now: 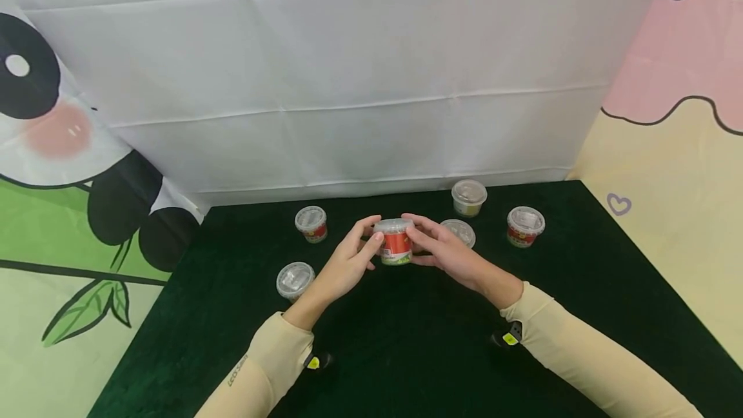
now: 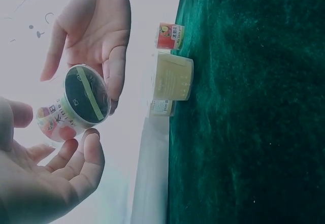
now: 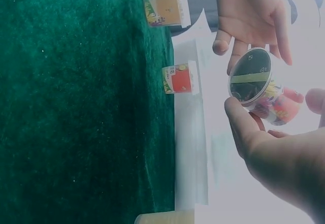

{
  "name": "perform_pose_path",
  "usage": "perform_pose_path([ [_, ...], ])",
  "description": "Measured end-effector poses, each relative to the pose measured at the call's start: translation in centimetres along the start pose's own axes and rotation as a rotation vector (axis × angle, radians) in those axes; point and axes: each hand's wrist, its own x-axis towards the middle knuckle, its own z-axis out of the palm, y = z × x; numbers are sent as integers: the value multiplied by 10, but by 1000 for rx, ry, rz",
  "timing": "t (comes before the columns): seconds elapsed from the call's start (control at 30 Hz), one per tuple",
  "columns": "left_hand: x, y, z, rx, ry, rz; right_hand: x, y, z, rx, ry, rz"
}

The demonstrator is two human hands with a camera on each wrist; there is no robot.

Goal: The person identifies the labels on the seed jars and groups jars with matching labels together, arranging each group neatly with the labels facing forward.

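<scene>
A small lidded plastic cup [image 1: 396, 247] with a red and white label is raised over the green cloth, upright in the head view. My left hand [image 1: 347, 260] holds its left side with thumb and fingertips. On the opposite side, my right hand [image 1: 451, 255] grips it the same way. Both wrist views show the dark underside of the cup [image 2: 87, 94], crossed by a pale green strip. Printed lettering and coloured pictures cover its side. In the right wrist view, the fingers [image 3: 241, 115] of my right hand touch the cup near its base.
On the dark green cloth [image 1: 400, 340], lidded cups stand at left, one red-labelled [image 1: 311, 223] and one nearer [image 1: 295, 279]. At right are a pale cup [image 1: 469, 197], a red-labelled cup [image 1: 525, 226] and another lid [image 1: 460, 232] partly behind my right hand. A white sheet [image 1: 360, 82] hangs behind.
</scene>
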Motion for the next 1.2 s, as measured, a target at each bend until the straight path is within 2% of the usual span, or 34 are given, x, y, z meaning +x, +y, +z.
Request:
perform_pose_path([
  [0.2,0,-3,-1,-2,0,-9,1,-2,2,-2,-4,12],
  [0.57,0,-8,-1,-58,-7,-18,1,1,1,1,-6,22],
  [1.2,1,-8,0,-64,-20,-22,1,5,-2,22,-15,20],
])
